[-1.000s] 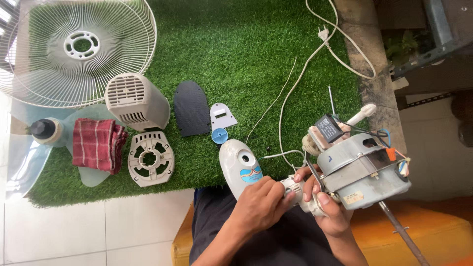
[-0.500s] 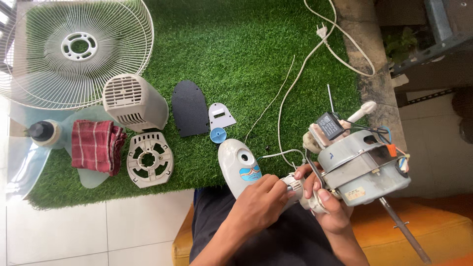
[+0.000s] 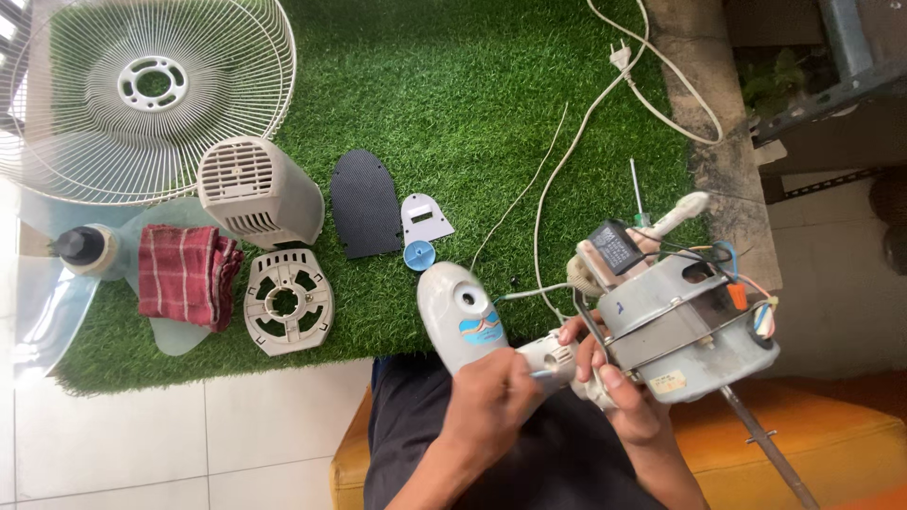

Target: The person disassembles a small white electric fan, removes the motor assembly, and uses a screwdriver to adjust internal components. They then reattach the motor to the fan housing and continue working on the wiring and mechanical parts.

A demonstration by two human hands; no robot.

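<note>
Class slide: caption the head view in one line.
Two hands, left hand and right hand, grip a fan motor above green turf.

left hand (image 3: 496, 395): knuckles up, fingers curled tight in a pinch grip, forearm angling in from the bottom edge
right hand (image 3: 624, 397): thumb up top, fingers wrapped around in a firm hold, just beside the left

Cloth (image 3: 186, 274) left of motor cover (image 3: 259, 194)

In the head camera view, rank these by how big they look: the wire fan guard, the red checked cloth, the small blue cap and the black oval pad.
1. wire fan guard
2. black oval pad
3. red checked cloth, close to the pad, so unsure
4. small blue cap
</note>
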